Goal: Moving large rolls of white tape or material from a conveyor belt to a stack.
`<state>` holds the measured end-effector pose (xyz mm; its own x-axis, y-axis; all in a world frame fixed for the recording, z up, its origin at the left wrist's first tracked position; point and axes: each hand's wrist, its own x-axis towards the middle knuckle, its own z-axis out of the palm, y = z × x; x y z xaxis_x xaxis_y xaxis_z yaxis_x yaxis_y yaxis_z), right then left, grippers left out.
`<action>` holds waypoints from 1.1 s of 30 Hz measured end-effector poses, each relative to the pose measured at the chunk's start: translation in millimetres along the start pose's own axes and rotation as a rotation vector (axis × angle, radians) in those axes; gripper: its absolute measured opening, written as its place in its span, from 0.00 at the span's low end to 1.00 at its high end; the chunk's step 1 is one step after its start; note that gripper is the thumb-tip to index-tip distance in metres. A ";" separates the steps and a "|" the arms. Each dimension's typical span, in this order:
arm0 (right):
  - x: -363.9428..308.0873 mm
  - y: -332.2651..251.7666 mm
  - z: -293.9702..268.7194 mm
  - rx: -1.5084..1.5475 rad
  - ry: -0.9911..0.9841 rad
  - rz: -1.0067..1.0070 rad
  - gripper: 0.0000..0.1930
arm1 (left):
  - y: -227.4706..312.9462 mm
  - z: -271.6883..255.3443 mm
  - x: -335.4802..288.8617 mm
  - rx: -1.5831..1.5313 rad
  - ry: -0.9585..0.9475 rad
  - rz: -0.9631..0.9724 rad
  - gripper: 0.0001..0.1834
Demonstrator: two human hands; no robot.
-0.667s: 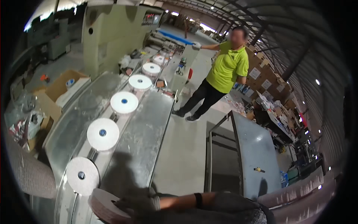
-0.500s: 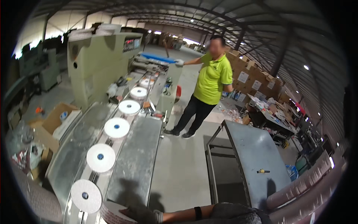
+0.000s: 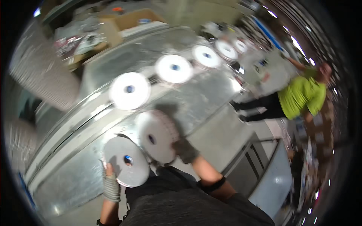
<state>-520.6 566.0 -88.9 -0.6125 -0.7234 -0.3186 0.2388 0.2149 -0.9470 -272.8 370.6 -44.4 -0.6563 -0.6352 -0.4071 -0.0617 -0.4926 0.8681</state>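
A white tape roll (image 3: pixel 132 174) with a hole in its middle is tilted up in front of my body. My left hand (image 3: pixel 111 184), in a grey glove with bare fingertips, closes on its left edge, the thumb over the face. Close beside it on the right is a thicker white roll (image 3: pixel 151 122) with printed sides, blurred by motion. My right hand (image 3: pixel 185 150), in a dark grey glove, grips its right side. Beyond both rolls, a row of white rolls with blue cores, the nearest one (image 3: pixel 122 100) among them, lies along the metal conveyor table (image 3: pixel 196 98).
At the right a co-worker in a yellow-green shirt (image 3: pixel 299 98) reaches toward a long blue bar (image 3: pixel 266 32). An open cardboard box (image 3: pixel 109 28) stands beyond the table. Tall wrapped stacks (image 3: pixel 43 67) rise at the left, and a grey-topped metal table (image 3: pixel 273 180) stands at the lower right.
My view has swung toward the conveyor and tilted down. My left hand has come into view with a roll; my right hand now holds a roll in front of me, off the row.
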 end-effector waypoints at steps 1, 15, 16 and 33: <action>6.6 -10.7 -13.5 -0.353 -0.179 -0.188 0.18 | -5.2 -6.5 -4.4 -0.011 0.070 -0.005 0.34; 189.3 -67.9 227.2 -1.560 -0.331 -0.311 0.47 | -38.1 -71.0 -3.2 -0.290 0.157 -0.033 0.35; 184.1 -66.3 232.7 -1.555 -0.389 -0.304 0.47 | -26.6 -82.4 -2.7 -0.296 0.162 -0.022 0.35; 96.0 -347.2 242.1 -1.211 -0.123 -1.564 0.32 | 270.8 -93.4 73.5 -0.004 -0.246 1.058 0.39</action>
<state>-479.9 263.2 219.3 0.3158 -0.7132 0.6258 -0.9403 -0.3235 0.1058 -267.5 134.8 134.2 -0.5080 -0.6027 0.6154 0.6263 0.2320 0.7442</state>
